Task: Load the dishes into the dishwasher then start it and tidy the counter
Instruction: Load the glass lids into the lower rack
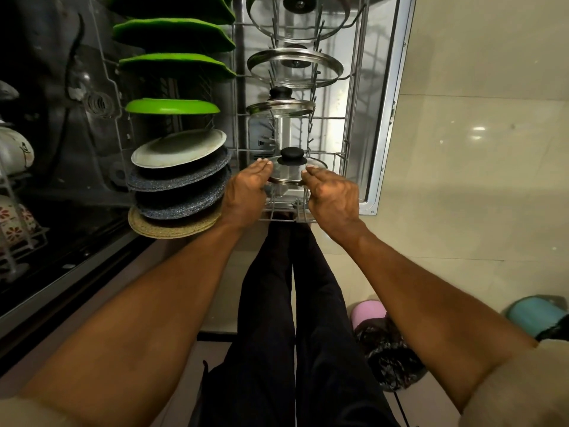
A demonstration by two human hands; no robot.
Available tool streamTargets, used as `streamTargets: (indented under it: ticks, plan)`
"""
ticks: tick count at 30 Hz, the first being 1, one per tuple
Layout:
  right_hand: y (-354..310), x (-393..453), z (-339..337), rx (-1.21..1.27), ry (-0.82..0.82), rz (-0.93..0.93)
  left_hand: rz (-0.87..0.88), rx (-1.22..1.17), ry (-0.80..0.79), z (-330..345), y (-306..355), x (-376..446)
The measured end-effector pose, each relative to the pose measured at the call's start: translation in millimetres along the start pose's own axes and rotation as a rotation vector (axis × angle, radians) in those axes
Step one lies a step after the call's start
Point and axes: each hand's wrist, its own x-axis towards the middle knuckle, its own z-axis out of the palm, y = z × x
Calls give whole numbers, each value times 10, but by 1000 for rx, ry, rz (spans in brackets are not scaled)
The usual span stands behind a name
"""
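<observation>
The dishwasher's lower rack (347, 155) is pulled out over the open door (388, 112). A small glass lid (292, 171) with a black knob stands at the rack's near end. My left hand (246, 194) presses its left rim with straight fingers. On the opposite rim my right hand (332, 195) presses the same way. Three more glass lids (295, 66) stand in slots behind it. On the left side stand green plates (172, 106), a white plate (178, 147), dark speckled plates (178, 180) and a tan plate (172, 226).
Patterned cups (15, 217) sit in a rack at the far left, by the dark dishwasher interior. My legs stand just before the rack. A pink bin (368, 312) with a black bag and a teal bin (534, 314) sit on the tiled floor at right.
</observation>
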Motion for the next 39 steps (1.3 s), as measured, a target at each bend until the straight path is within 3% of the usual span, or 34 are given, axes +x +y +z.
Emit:
streamTargets:
  ticks: [11,19,30,34,39]
  plan:
    - [-29,167,-148,20,121,34,34,-17,120,-125,94,122]
    - [-25,436,-224,6,204,57,-19,-38,106,-254,144,403]
    - [91,595,-101,-59,-98,145,-50,65,-2,-215,71,697]
    - [87,705,-101,-81,-216,177,-192,82,-111,-255,37,786]
    - [135,791,-50,-124,-384,276,-187,101,-220,-270,96,865]
